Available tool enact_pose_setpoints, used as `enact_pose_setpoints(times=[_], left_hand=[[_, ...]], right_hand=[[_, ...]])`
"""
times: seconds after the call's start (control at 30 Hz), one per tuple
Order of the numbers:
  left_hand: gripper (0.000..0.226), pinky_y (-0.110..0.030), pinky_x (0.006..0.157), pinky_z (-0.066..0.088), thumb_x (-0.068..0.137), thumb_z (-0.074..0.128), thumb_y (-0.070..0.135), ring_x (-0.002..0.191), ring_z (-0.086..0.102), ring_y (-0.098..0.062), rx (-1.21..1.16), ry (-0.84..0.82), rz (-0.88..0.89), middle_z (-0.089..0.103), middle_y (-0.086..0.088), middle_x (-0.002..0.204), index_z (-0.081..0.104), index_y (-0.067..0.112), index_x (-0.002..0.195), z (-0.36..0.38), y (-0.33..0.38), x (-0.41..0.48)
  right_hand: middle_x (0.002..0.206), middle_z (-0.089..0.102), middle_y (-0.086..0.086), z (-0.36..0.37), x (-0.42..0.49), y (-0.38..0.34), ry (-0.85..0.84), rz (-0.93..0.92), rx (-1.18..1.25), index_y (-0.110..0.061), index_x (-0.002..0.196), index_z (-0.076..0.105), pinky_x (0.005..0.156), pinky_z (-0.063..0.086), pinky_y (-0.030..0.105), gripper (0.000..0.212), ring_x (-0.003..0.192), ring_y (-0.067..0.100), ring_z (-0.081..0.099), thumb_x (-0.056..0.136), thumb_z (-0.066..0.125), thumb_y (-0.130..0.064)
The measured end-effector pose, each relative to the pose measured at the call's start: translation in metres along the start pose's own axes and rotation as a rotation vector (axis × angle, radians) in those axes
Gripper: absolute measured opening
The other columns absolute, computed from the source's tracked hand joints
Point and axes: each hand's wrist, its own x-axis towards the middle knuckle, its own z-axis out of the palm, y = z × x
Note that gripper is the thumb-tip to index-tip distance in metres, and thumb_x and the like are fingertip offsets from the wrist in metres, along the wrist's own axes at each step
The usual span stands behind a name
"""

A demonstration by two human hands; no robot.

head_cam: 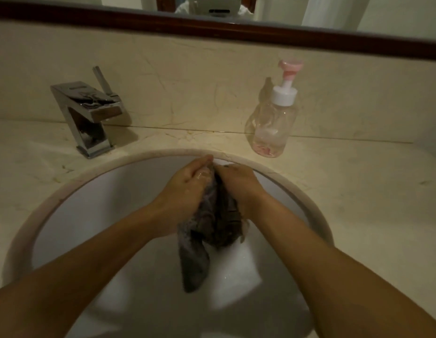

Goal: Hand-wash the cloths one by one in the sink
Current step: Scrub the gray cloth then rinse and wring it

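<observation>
Scrubbing under way — left hand (187,189) and right hand (238,186) both clenched on one dark cloth (212,223) (wet, bunched) over sink (90,215). Rinsing, wringing likely left; other cloths not visible.

Your head-worn wide-angle camera looks forward and steeply down, close over the sink (102,203), whose rim spans most of the frame. The desk (358,191) and tap (90,113) sit mid-frame beyond it; the mirror (395,15) edge curves across the top.
</observation>
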Motion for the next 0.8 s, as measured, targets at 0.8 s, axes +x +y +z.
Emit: enact_pose_setpoints(times=[0.8], left_hand=[[0.053, -0.036, 0.113, 0.031, 0.105, 0.042, 0.043, 0.141, 0.038, -0.030, 1.153, -0.349, -0.167, 0.038, -0.009, 0.155, 0.039, 0.014, 0.149, -0.047, -0.076, 0.014]], right_hand=[[0.134, 0.059, 0.018, 0.015, 0.024, 0.061, -0.366, -0.121, -1.034, -0.007, 0.136, 0.057, 0.104, 0.049, 0.048, 0.041, 0.124, 0.036, 0.057, 0.097, 0.062, -0.016]])
